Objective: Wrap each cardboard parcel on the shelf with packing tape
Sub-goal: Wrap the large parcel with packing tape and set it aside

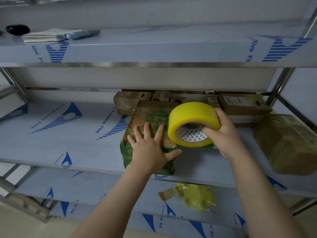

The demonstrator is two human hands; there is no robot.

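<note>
Parcel (151,127) sits mid-shelf under the flat, spread left hand (151,148); right hand (223,134) curls round the yellow tape roll (192,124), hovering just right of the parcel, nearer its right edge.

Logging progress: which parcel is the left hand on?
The green-printed parcel at the shelf's front edge, under the flat left hand; brown parcels behind and right lie untouched.

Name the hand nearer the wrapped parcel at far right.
Right. The right hand, gripping the tape roll, is left of the parcel; the left hand rests farther left on the green-printed box.
</note>
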